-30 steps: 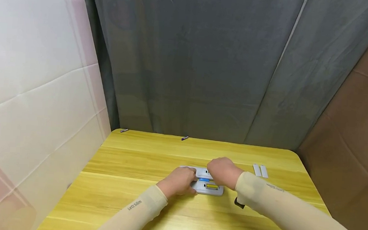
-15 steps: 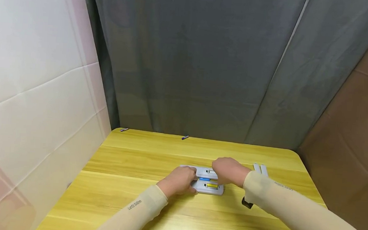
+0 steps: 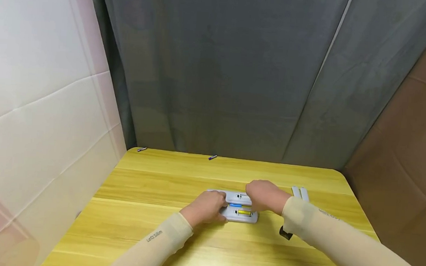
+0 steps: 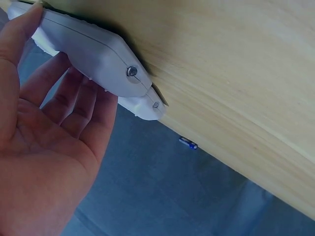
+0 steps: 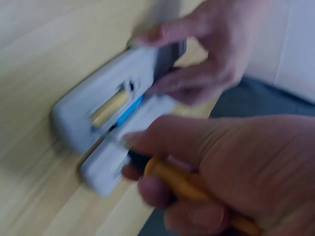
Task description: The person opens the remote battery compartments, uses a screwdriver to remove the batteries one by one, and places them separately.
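Two grey remotes lie side by side on the yellow table (image 3: 151,186) with their battery bays open. The near remote (image 3: 243,217) (image 5: 81,115) shows a yellow cell and a blue cell. My left hand (image 3: 206,208) (image 4: 44,147) grips the left ends of both remotes (image 4: 98,54), thumb on one side and fingers on the other. My right hand (image 3: 264,195) (image 5: 236,172) hovers over the far remote (image 3: 236,198) (image 5: 103,172) and pinches a yellow battery (image 5: 172,179). The right wrist view is blurred.
Two grey battery covers (image 3: 300,192) lie right of the remotes. Two loose batteries lie along the far table edge, one near the left corner (image 3: 142,149) and one further right (image 3: 212,157) (image 4: 188,143). A grey curtain hangs behind the table, and a white padded wall stands at the left.
My right hand has shifted slightly right and further back over the far remote. The left hand keeps its hold on the remotes.
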